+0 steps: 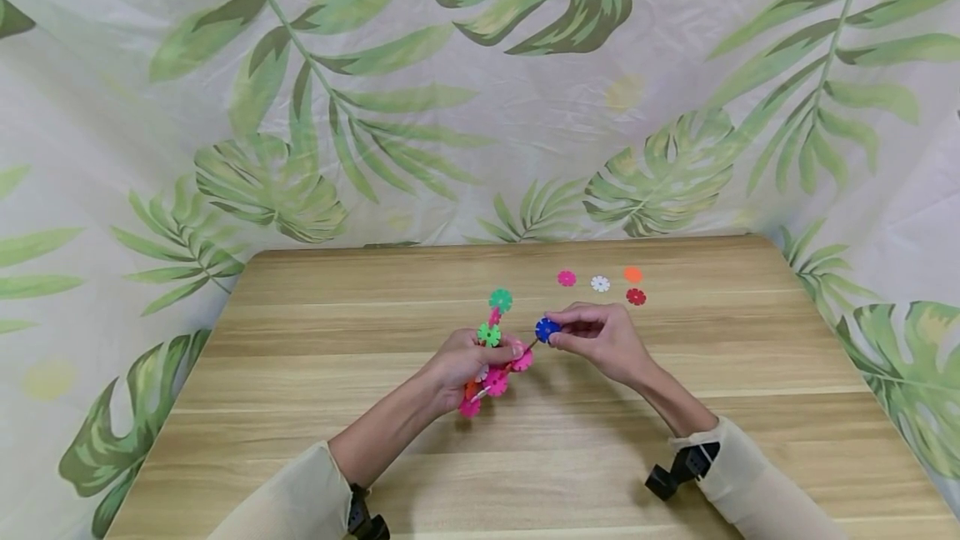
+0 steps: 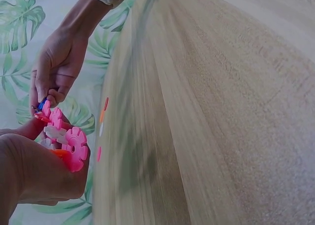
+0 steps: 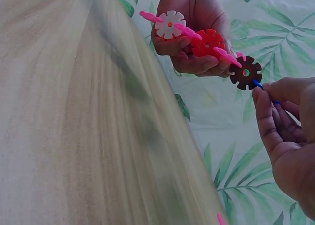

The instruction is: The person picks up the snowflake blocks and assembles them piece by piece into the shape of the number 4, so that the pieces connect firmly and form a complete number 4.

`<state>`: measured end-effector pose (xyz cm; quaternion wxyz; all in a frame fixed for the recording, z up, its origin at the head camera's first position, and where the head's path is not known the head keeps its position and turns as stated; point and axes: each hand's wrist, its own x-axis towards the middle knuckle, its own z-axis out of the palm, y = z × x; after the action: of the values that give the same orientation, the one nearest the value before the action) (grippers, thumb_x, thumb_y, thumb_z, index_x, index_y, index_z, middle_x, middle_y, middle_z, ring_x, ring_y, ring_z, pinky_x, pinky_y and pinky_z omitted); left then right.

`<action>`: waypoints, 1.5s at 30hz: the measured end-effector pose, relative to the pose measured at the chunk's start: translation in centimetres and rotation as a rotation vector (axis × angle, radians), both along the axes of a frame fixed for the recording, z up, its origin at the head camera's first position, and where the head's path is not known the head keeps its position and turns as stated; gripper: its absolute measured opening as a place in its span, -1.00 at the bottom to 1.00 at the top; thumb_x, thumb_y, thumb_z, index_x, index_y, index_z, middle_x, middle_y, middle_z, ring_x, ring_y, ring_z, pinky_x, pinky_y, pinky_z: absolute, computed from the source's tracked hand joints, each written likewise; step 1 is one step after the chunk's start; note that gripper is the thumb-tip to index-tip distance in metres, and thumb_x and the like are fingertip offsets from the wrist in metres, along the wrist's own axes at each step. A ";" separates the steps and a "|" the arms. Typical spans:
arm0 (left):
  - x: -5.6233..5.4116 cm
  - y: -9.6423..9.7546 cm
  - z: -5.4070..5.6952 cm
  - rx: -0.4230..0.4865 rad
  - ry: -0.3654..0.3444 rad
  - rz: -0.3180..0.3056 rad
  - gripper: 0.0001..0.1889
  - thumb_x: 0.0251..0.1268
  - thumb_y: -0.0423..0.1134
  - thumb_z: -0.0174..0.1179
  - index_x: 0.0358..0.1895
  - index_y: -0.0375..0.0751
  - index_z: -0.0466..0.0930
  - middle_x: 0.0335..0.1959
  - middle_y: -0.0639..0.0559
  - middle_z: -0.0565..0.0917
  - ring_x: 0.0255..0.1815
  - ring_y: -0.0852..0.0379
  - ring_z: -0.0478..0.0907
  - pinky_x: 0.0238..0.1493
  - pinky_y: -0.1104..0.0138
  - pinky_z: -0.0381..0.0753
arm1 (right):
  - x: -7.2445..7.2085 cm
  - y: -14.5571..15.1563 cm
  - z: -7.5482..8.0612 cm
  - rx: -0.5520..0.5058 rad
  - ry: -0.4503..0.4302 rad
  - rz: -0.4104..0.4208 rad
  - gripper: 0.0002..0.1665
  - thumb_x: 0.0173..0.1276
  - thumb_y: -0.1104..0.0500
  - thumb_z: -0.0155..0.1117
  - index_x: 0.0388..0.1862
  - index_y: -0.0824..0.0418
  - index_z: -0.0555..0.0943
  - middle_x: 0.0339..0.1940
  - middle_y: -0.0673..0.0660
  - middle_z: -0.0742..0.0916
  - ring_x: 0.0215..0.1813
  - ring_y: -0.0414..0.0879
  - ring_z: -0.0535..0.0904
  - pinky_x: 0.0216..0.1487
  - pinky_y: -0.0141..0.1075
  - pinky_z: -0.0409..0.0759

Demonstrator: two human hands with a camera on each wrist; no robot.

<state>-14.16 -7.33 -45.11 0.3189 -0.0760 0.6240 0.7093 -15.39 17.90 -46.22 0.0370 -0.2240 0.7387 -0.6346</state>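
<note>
Pinching blue disc, R hand; L hand curled rnd chain.

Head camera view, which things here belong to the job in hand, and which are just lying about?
In the job:
linked chain of notched plastic discs, held by the left hand
blue notched disc, pinched by the right hand

Lying loose on the wooden table, perhaps spares:
pink disc
white disc
orange disc
red disc

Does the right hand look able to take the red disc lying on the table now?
Probably yes: the red disc lies just beyond the right hand, nothing visible between them, but this hand pinches the blue disc and may need to release it first.
</note>
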 end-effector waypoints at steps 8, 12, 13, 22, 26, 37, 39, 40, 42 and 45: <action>0.1 0.0 -0.2 -0.013 0.007 -0.007 -0.84 0.47 -0.33 0.34 0.00 -0.31 0.75 -0.31 -0.02 0.81 -0.55 0.21 0.62 -0.53 0.43 0.61 | -0.1 0.0 0.1 0.026 -0.020 0.000 -0.65 0.27 0.41 0.55 0.05 0.41 0.78 -0.09 0.32 0.81 -0.18 -0.10 0.79 -0.16 -0.29 0.81; 0.2 0.0 -0.3 -0.014 0.008 -0.003 -0.85 0.46 -0.33 0.35 -0.02 -0.31 0.76 -0.31 -0.02 0.81 -0.54 0.22 0.61 -0.52 0.42 0.62 | 0.0 -0.1 0.2 0.033 -0.022 -0.004 -0.65 0.26 0.41 0.56 0.04 0.42 0.78 -0.08 0.32 0.82 -0.19 -0.11 0.79 -0.15 -0.30 0.81; 0.2 0.0 -0.3 -0.014 0.007 -0.003 -0.85 0.46 -0.33 0.35 -0.03 -0.31 0.76 -0.31 -0.02 0.81 -0.53 0.22 0.61 -0.52 0.42 0.62 | 0.0 -0.1 0.2 0.033 -0.022 -0.004 -0.65 0.26 0.41 0.56 0.04 0.42 0.78 -0.08 0.32 0.82 -0.19 -0.11 0.79 -0.15 -0.31 0.81; 0.2 0.2 -0.1 -0.020 -0.002 0.006 -0.85 0.47 -0.34 0.34 -0.02 -0.31 0.75 -0.32 -0.01 0.81 -0.55 0.23 0.60 -0.53 0.43 0.61 | 0.1 0.0 0.3 0.018 -0.019 -0.006 -0.65 0.25 0.43 0.55 0.04 0.43 0.78 -0.09 0.33 0.81 -0.19 -0.11 0.78 -0.17 -0.32 0.80; 0.2 0.3 -0.1 -0.018 -0.011 0.004 -0.87 0.47 -0.34 0.33 -0.04 -0.30 0.76 -0.33 -0.01 0.80 -0.56 0.23 0.60 -0.54 0.44 0.61 | 0.1 0.0 0.3 0.022 -0.019 -0.007 -0.65 0.26 0.42 0.55 0.04 0.43 0.78 -0.08 0.33 0.81 -0.18 -0.10 0.78 -0.16 -0.31 0.80; 0.3 0.4 -0.4 -0.028 -0.027 0.004 -0.90 0.47 -0.32 0.35 -0.08 -0.26 0.76 -0.35 0.01 0.78 -0.57 0.24 0.59 -0.54 0.45 0.60 | 0.1 0.0 0.4 0.041 -0.030 -0.005 -0.66 0.25 0.41 0.56 0.03 0.40 0.79 -0.08 0.31 0.82 -0.18 -0.08 0.78 -0.15 -0.30 0.80; 0.3 0.4 -0.5 -0.030 -0.033 0.007 -0.90 0.47 -0.32 0.34 -0.08 -0.27 0.75 -0.35 0.00 0.79 -0.58 0.24 0.60 -0.55 0.45 0.60 | 0.1 -0.1 0.3 0.039 -0.039 -0.013 -0.66 0.25 0.41 0.56 0.03 0.41 0.79 -0.08 0.31 0.82 -0.18 -0.07 0.78 -0.15 -0.30 0.81; 0.3 0.3 -0.5 -0.030 -0.036 0.009 -0.90 0.47 -0.32 0.34 -0.08 -0.27 0.75 -0.34 0.00 0.79 -0.58 0.24 0.60 -0.55 0.45 0.60 | 0.2 -0.1 0.3 0.038 -0.043 -0.017 -0.66 0.25 0.41 0.56 0.02 0.41 0.79 -0.08 0.31 0.82 -0.18 -0.08 0.79 -0.15 -0.30 0.81; 0.2 0.3 -0.5 -0.030 -0.041 0.011 -0.90 0.48 -0.32 0.34 -0.08 -0.27 0.75 -0.35 0.00 0.79 -0.59 0.23 0.60 -0.55 0.45 0.60 | 0.2 -0.2 0.2 0.037 -0.049 -0.023 -0.66 0.25 0.41 0.56 0.03 0.42 0.79 -0.07 0.32 0.82 -0.18 -0.08 0.79 -0.15 -0.30 0.81; 0.2 0.3 -0.5 -0.032 -0.041 0.010 -0.90 0.48 -0.32 0.33 -0.08 -0.27 0.76 -0.35 0.00 0.79 -0.59 0.24 0.59 -0.55 0.46 0.59 | 0.2 -0.2 0.2 0.041 -0.054 -0.026 -0.66 0.25 0.41 0.56 0.03 0.42 0.79 -0.07 0.32 0.82 -0.19 -0.08 0.79 -0.15 -0.30 0.81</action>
<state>-13.93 -6.99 -45.62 0.3268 -0.0986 0.6282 0.6992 -15.16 17.66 -45.99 0.0533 -0.1964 0.7531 -0.6257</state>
